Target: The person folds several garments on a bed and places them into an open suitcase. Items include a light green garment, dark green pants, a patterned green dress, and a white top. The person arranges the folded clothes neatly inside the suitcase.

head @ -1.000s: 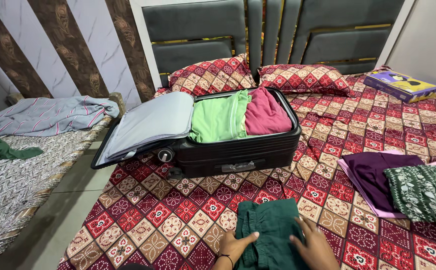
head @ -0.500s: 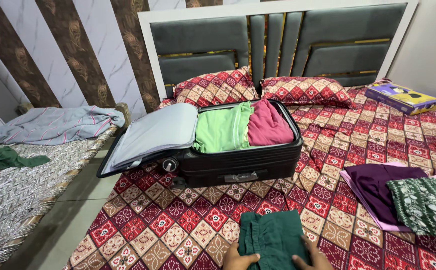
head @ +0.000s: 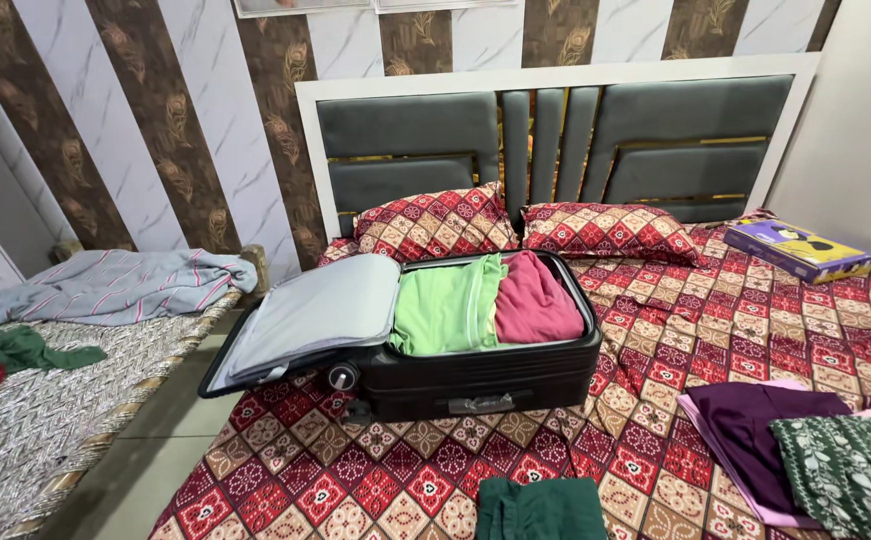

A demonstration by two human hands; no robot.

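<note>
Neither of my hands shows in the head view. A folded dark green garment (head: 540, 508) lies on the patterned red bedspread (head: 655, 330) at the bottom edge of the picture, partly cut off. Beyond it stands an open black suitcase (head: 475, 375) with its grey-lined lid (head: 310, 312) laid back to the left. Inside it lie a light green folded cloth (head: 445, 305) and a pink folded cloth (head: 537, 300) side by side.
A stack of folded clothes sits at the right: dark purple (head: 750, 430) over pink, and a green floral piece (head: 850, 475). Two patterned pillows (head: 525, 225) lean on the grey headboard. A purple-and-yellow box (head: 795, 248) lies at the far right. A woven cot (head: 45, 410) with clothes stands left.
The view has tilted upward, so the bed and suitcase sit lower in the picture. Both hands, which rested on the dark green garment, have dropped out of sight below the bottom edge.
</note>
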